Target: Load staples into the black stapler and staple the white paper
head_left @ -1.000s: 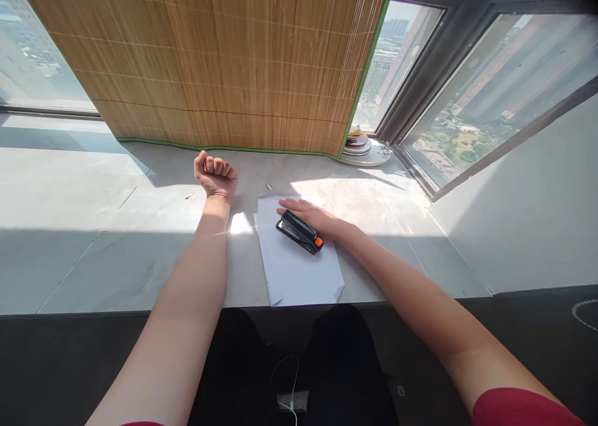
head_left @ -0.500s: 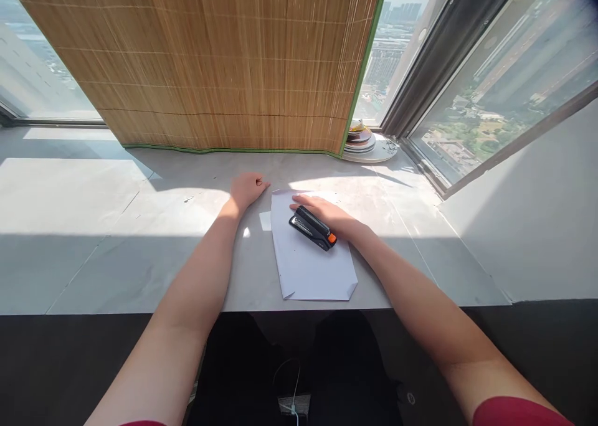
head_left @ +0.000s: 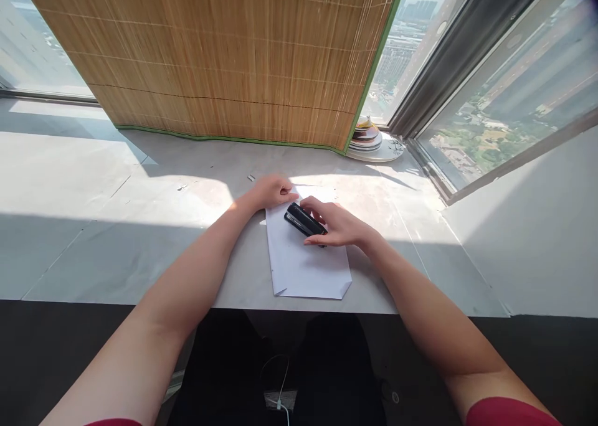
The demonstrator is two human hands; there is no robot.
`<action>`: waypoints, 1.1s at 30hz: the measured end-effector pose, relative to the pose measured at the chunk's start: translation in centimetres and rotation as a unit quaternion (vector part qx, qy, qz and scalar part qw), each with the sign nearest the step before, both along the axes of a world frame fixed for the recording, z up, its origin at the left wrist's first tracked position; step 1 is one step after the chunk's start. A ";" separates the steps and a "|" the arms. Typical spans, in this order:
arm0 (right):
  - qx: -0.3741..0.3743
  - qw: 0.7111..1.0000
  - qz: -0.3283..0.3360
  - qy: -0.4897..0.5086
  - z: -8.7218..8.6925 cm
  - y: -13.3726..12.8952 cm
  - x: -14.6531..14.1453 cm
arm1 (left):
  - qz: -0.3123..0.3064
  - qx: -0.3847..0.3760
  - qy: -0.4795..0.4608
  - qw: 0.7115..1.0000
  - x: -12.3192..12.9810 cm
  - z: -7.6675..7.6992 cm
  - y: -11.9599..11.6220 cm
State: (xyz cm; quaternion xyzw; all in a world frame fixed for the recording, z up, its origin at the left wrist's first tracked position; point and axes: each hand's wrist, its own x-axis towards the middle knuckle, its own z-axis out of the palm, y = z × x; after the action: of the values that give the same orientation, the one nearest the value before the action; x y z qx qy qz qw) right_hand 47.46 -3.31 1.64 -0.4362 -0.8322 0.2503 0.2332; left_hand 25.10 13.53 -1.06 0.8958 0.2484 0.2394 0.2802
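Note:
Folded-cornered white sheets of paper (head_left: pixel 308 273) lie on the pale ledge in front of me. Across their upper part a black stapler (head_left: pixel 299 219) is tilted diagonally. My right hand (head_left: pixel 339 222) is closed around the stapler's near right end, thumb on the near side and fingers on the far side; its orange part is mostly covered. At the paper's top left corner rests my left hand (head_left: pixel 271 191), fingers curled in. Whatever those fingers may hold is hidden. A tiny metallic strip (head_left: pixel 251 177), perhaps staples, lies just left of that hand.
A bamboo blind (head_left: pixel 224 71) with green edging hangs down to the back of the ledge (head_left: pixel 60 251). Stacked plates (head_left: pixel 374 146) stand at the back right by the window frame (head_left: pixel 467 58). Small scraps (head_left: pixel 182 187) lie to the left. A white cable (head_left: pixel 283 379) hangs below.
My left hand has moved right onto the paper's top corner, and the small strip now shows beside it. My right hand has gone from lying flat beside the stapler to grasping it.

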 end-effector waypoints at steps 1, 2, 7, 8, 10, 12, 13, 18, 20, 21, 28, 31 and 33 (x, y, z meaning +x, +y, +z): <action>-0.008 1.000 0.010 -0.006 0.1 -0.2 -0.1 | -0.010 0.011 0.032 0.999 0.1 -0.1 0.1; -0.005 1.000 0.013 -0.003 0.0 -0.3 -0.2 | -0.007 0.022 0.055 0.998 0.2 -0.3 0.3; 0.056 0.998 -0.002 0.016 -0.5 0.2 -0.3 | 0.075 0.055 0.099 0.991 -0.4 -0.9 1.3; 0.062 0.998 -0.004 0.013 -0.6 0.4 -0.2 | 0.083 0.058 0.100 0.990 -0.5 -0.9 1.4; 0.062 0.998 -0.006 0.007 -0.7 0.7 0.1 | 0.084 0.059 0.092 0.990 -0.5 -0.9 1.4; 0.050 0.999 0.000 0.011 -0.7 1.0 0.7 | 0.077 0.055 0.091 0.991 -0.5 -0.7 1.2; 0.035 0.999 0.007 0.020 -0.6 1.2 1.1 | 0.076 0.052 0.096 0.991 -0.5 -0.6 1.2; -0.119 0.988 0.015 0.102 0.1 1.4 3.9 | 0.088 0.042 0.135 0.986 -0.4 0.1 0.7; -0.175 0.978 0.010 0.117 0.3 1.4 4.8 | 0.090 0.039 0.141 0.985 -0.4 0.3 0.6; -0.194 0.973 0.008 0.124 0.3 1.4 5.1 | 0.089 0.038 0.141 0.985 -0.4 0.3 0.6; -0.250 0.948 -0.035 0.196 -0.1 1.7 5.2 | 0.087 0.021 0.110 0.990 -0.5 0.2 0.6; -0.280 0.938 -0.029 0.202 0.1 1.7 5.1 | 0.079 0.019 0.098 0.992 -0.6 0.2 0.6; -0.292 0.934 -0.033 0.204 0.3 1.6 5.1 | 0.076 0.018 0.096 0.992 -0.7 0.4 0.6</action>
State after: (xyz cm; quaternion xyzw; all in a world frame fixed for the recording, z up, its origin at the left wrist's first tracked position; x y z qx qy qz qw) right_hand 52.51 -1.75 1.92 -0.4519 -0.6421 0.5579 0.2688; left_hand 24.45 14.09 -0.68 0.8980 0.3371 0.1777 0.2200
